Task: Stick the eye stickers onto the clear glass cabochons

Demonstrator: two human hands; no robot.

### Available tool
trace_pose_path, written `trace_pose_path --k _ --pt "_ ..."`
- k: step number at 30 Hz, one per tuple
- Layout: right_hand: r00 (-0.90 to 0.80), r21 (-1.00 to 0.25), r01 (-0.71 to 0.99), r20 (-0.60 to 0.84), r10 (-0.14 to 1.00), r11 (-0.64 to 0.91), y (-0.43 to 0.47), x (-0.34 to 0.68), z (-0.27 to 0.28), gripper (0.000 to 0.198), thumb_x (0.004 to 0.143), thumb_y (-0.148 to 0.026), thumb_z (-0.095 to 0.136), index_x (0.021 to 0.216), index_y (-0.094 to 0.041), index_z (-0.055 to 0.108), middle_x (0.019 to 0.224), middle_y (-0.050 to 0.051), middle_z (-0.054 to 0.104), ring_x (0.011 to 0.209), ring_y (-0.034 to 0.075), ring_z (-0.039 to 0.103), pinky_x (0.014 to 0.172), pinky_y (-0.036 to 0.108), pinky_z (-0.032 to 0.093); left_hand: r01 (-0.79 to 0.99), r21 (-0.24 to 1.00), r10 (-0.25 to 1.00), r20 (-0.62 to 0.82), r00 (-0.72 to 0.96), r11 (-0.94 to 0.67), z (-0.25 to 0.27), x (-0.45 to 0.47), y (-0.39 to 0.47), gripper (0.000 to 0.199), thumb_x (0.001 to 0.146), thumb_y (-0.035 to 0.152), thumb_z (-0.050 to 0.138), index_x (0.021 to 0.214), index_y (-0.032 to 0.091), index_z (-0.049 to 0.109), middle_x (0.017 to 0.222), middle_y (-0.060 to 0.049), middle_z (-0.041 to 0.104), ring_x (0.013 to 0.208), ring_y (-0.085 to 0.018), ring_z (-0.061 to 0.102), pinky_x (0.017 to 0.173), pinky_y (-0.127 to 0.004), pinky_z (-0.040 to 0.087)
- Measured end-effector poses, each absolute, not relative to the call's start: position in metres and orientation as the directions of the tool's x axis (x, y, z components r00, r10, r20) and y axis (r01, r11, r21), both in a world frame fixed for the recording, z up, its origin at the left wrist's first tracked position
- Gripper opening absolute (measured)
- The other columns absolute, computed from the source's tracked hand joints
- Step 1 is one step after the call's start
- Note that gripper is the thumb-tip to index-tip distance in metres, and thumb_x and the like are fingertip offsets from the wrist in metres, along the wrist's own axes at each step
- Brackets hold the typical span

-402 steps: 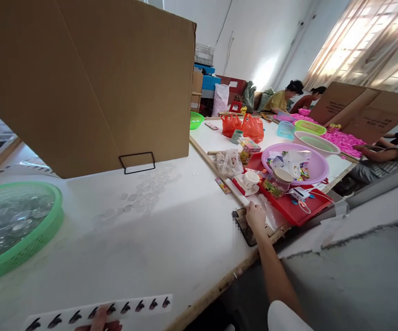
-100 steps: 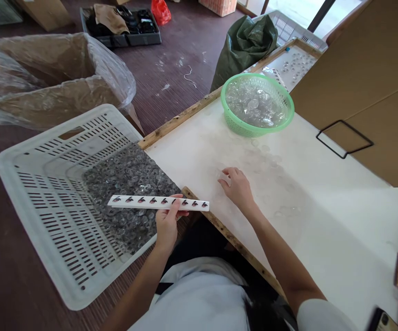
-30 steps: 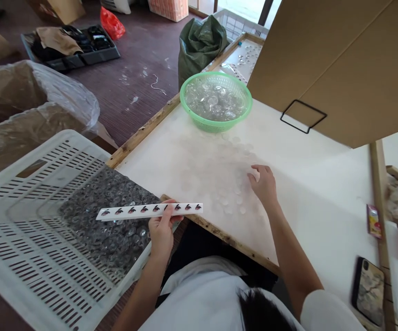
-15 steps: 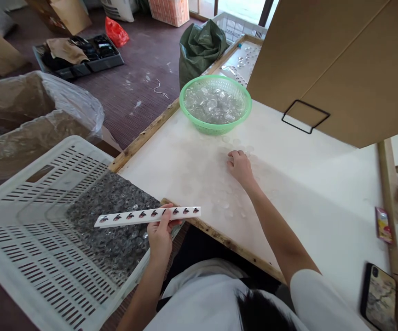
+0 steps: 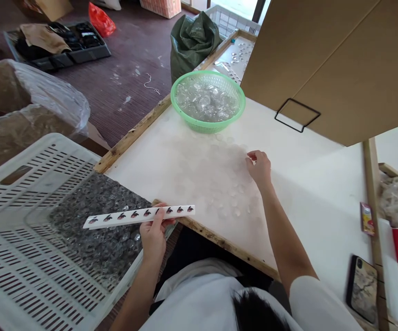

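Observation:
My left hand (image 5: 153,235) grips a long white sticker strip (image 5: 116,217) printed with a row of small dark-and-red pictures. Its thumb lies on top, and the strip reaches from the table edge out over the white plastic crate (image 5: 40,257). Over the white table (image 5: 309,174), my right hand (image 5: 260,169) has its fingers bent and thumb close to them; anything between the fingertips is too small to make out. Several clear round discs (image 5: 236,211) lie scattered on the tabletop, left of and below that hand. More clear pieces (image 5: 105,225) fill part of the crate.
At the table's back left stands a green basket (image 5: 208,126) heaped with clear discs. A large cardboard box (image 5: 326,69) covers the back right. A phone (image 5: 361,288) and a small packet (image 5: 367,219) lie by the right wooden edge. A plastic-lined carton (image 5: 57,96) stands left.
My right hand has moved to the right across the table, away from the green basket. The left hand still holds the strip. The whole view has shifted slightly.

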State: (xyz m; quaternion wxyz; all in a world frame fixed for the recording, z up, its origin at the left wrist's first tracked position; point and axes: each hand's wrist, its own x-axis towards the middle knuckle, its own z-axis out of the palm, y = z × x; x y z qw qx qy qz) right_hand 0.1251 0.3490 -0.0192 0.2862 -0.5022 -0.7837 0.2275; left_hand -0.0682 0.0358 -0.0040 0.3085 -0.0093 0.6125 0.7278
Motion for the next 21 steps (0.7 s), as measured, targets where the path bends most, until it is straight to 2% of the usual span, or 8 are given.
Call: trace_pose_path --k 3,7,12,15,18,21 --pt "-0.421 -0.642 0.609 0.237 0.876 0.466 0.347 0.091 -0.02 0.02 0.081 -0.021 0.053 0.099 -0.018 0.061 0.1 0.012 0.062 0.088 0.022 0.06 0.083 0.039 0.048 -0.462 0.885 0.442 -0.393 -0.806 -0.056 -0.002 -0.067 0.035 0.033 0.069 0.038 0.078 0.092 0.015 0.072 0.081 -0.004 0.069 0.067 -0.016 0.064 0.052 -0.023 0.053" --pt "-0.505 -0.555 0.635 0.227 0.833 0.537 0.346 0.05 -0.02 0.024 0.081 -0.017 0.052 0.103 -0.017 0.062 0.104 0.014 0.063 0.096 0.027 0.057 0.082 0.041 0.046 -0.472 0.88 0.448 -0.403 -0.798 -0.049 -0.003 -0.066 0.032 0.032 0.07 0.038 0.078 0.092 0.015 0.072 0.081 -0.004 0.069 0.067 -0.016 0.064 0.051 -0.023 0.054" --pt "-0.614 -0.453 0.648 0.166 0.772 0.612 0.337 0.04 -0.023 0.02 0.083 -0.013 0.049 0.094 -0.019 0.065 0.1 0.013 0.065 0.098 0.03 0.053 0.083 0.043 0.043 -0.474 0.88 0.431 -0.414 -0.801 -0.034 -0.005 -0.069 0.029 0.033 0.07 0.039 0.077 0.093 0.015 0.072 0.08 -0.004 0.07 0.067 -0.016 0.065 0.05 -0.023 0.054" --pt "-0.628 -0.435 0.639 0.18 0.757 0.634 0.334 0.04 -0.022 0.019 0.084 -0.014 0.05 0.092 -0.019 0.066 0.098 0.013 0.065 0.097 0.03 0.052 0.084 0.043 0.043 -0.472 0.88 0.436 -0.407 -0.803 -0.047 -0.007 -0.072 0.03 0.033 0.07 0.039 0.078 0.093 0.016 0.072 0.079 -0.004 0.07 0.066 -0.015 0.064 0.051 -0.022 0.054" --pt "-0.611 -0.441 0.633 0.22 0.76 0.636 0.336 0.029 -0.018 0.019 0.085 -0.016 0.052 0.098 -0.019 0.065 0.101 0.014 0.064 0.098 0.03 0.051 0.085 0.043 0.043 -0.474 0.879 0.444 -0.404 -0.8 -0.053 -0.009 -0.073 0.03 0.033 0.07 0.039 0.078 0.093 0.016 0.072 0.078 -0.003 0.07 0.063 -0.014 0.063 0.051 -0.022 0.054" --pt "-0.588 -0.435 0.67 0.185 0.788 0.602 0.341 0.008 -0.016 0.02 0.085 -0.018 0.055 0.104 -0.017 0.062 0.103 0.014 0.063 0.099 0.031 0.052 0.085 0.043 0.043 -0.479 0.876 0.436 -0.411 -0.8 -0.051 -0.007 -0.073 0.031 0.033 0.069 0.038 0.078 0.092 0.015 0.072 0.079 -0.003 0.07 0.062 -0.014 0.063 0.052 -0.023 0.054"
